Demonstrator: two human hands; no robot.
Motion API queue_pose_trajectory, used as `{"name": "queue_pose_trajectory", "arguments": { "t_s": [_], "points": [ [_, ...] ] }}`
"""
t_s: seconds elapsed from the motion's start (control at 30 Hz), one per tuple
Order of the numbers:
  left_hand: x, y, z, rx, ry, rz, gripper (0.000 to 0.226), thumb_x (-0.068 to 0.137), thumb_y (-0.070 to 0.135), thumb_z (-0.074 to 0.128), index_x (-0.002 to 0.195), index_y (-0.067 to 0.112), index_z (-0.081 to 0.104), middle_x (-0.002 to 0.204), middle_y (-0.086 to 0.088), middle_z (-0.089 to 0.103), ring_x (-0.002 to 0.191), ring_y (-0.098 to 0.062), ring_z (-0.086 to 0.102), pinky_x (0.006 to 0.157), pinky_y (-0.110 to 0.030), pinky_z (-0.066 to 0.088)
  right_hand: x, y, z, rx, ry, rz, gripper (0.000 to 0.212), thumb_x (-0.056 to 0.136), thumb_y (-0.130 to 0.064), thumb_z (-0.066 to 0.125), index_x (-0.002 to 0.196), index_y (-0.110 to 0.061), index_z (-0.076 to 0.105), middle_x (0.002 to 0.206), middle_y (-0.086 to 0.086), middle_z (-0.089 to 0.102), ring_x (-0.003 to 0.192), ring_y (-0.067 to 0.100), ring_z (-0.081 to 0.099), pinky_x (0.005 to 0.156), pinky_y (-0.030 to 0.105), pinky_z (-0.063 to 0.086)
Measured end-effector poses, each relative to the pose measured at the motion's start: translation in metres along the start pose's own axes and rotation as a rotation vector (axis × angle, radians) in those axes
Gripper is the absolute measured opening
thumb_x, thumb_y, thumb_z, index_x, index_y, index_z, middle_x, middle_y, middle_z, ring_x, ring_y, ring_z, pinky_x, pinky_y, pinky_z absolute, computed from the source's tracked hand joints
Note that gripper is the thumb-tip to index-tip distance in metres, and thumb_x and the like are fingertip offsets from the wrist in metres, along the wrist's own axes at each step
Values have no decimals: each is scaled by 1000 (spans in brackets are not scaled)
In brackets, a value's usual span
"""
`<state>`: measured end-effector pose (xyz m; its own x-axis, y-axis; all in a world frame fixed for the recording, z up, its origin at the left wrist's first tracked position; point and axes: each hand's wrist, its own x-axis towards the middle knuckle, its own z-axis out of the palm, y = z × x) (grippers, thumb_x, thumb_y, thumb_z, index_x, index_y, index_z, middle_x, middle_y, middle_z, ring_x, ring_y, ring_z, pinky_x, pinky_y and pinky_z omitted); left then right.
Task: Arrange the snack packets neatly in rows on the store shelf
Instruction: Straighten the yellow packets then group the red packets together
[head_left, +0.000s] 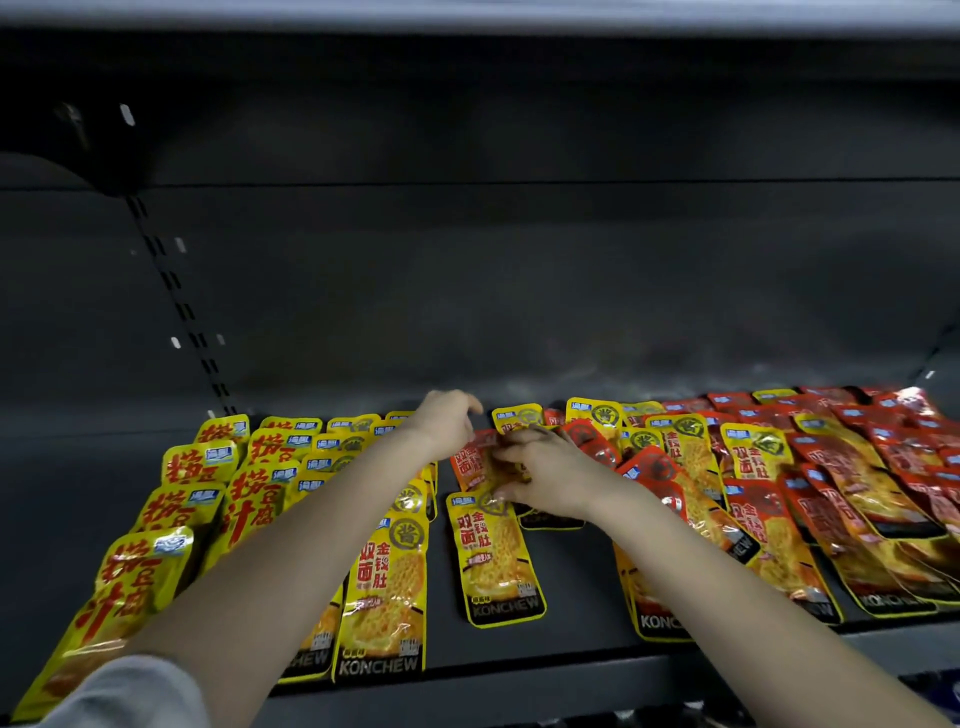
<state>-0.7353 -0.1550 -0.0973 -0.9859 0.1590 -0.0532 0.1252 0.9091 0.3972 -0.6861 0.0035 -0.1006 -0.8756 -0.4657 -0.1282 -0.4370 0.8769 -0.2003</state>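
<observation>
Store shelf (582, 577), seen from the head camera: a dark deck with a dark back panel.

(a) Yellow rows (260, 499), left half. These packets already overlap in files running from near to far. I take them as the pattern to match.

(b) Loose heap (831, 467), right half. Red and yellow packets lie criss-crossed at mixed angles, so I judge most of the sorting to remain here.

(c) My right hand (550, 478), centre, far. Its fingers (511, 452) lie apart and fairly straight over the red packet, pressing on it rather than closing round it, as far as I can see.

(d) My left hand (444, 426), just left of the right hand. The fingers curl downward at the same packet's far left corner. Blur hides the tips, so I cannot tell whether they pinch it.

(e) Red packet (470, 460), the item in hand. It lies flat at the far end of the gap between rows and heap, partly under both hands.

(f) Single yellow packet (496, 556), lying just near of it in that gap.

Handling, as I judge it: the packets look like flat, glossy film pouches. They should be light, bendable and slippery against one another, with a firmer sealed border. I would take the red one by its short sealed edges, one hand at each, and slide it instead of lifting. A pinch at mid-body would buckle it and could drag its neighbours askew.
</observation>
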Motion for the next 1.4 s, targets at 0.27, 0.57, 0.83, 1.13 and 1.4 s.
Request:
{"name": "queue_pose_trajectory", "arguments": {
  "t_s": [0.27,0.57,0.83,1.13,1.4],
  "points": [
    [12,10,2,165,-61,8,19,90,12,55,101,3,69,110,-11,65,97,-26,59,85,-36,47,-1,-2,5,15,33,10,60,88,-43,56,141,-22,38,151,1,29,142,26,17,116,51,6],
    [12,29,-45,-173,188,72,19,90,22,60,104,10,65,108,-8,66,99,-21,60,70,-21,36,-1,9,-14,590,400,23,41,88,-22,62,128,-18,51,121,5,61,111,18,57,93,24,43],
    [23,72,-50,-407,332,213,5,88,15,62,90,19,62,100,-2,68,96,-15,61,77,-23,42,-14,36,-52,742,595,105,35,82,-7,66,111,-25,60,86,-5,56,94,17,60,83,32,53],
    [46,166,0,-491,55,357,19,84,10,65,101,18,64,98,1,65,92,-13,60,71,-23,47,-77,118,-48,609,659,306,35,82,0,61,112,-20,60,85,-1,53,98,17,60,86,24,45],
    [50,223,49,-380,-221,422,32,85,2,62,115,12,60,108,-9,63,89,-14,58,66,-21,46,-132,160,-36,466,585,497,39,81,-9,64,117,-24,61,94,-3,58,89,17,59,83,26,47]
  ]
}}
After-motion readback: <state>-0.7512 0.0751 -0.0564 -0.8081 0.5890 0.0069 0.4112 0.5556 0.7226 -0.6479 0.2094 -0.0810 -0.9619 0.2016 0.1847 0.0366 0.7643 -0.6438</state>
